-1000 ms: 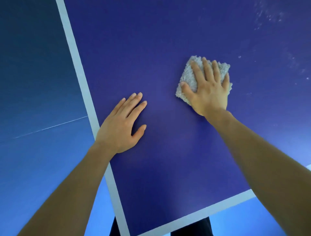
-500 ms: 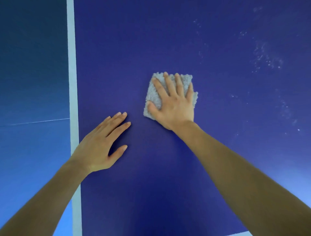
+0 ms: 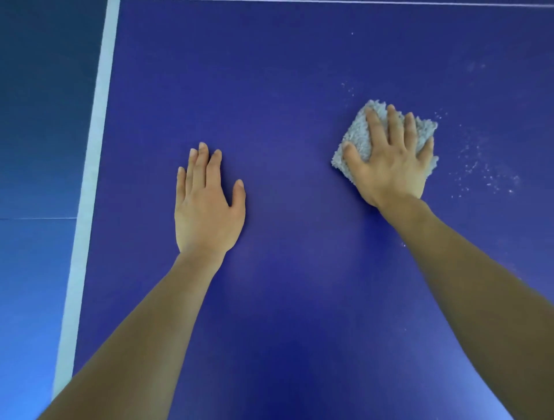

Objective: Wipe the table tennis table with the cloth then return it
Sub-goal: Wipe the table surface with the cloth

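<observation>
— Both hands on the table (image 3: 284,90), are they?

— Yes. Your left hand (image 3: 207,207) lies palm down on the bare blue top, fingers straight and close together, thumb out to the side. It holds nothing.

— And the right one?

— Your right hand (image 3: 389,168) is flat as well, but spread over the cloth (image 3: 358,141), pressing it onto the table. The fingers lie straight across it; none curls round an edge.

— Where does the cloth sit?

— Right of centre, well apart from your left hand. It is a grey, fluffy pad, roughly square, turned so a corner points away from you. It shows past your fingertips, beside your thumb and beside your little finger; the rest is under your palm.

— Anything around it?

— A scatter of pale specks (image 3: 485,177) on the blue just to the right of the cloth, with a few more beyond its far corner.

— And the markings?

— A white stripe (image 3: 96,150) runs along the left edge, well to the left of your left hand. A thin white line (image 3: 329,1) crosses the very top of the view. Past the stripe lies another blue surface (image 3: 36,120); I cannot tell what it is.
</observation>
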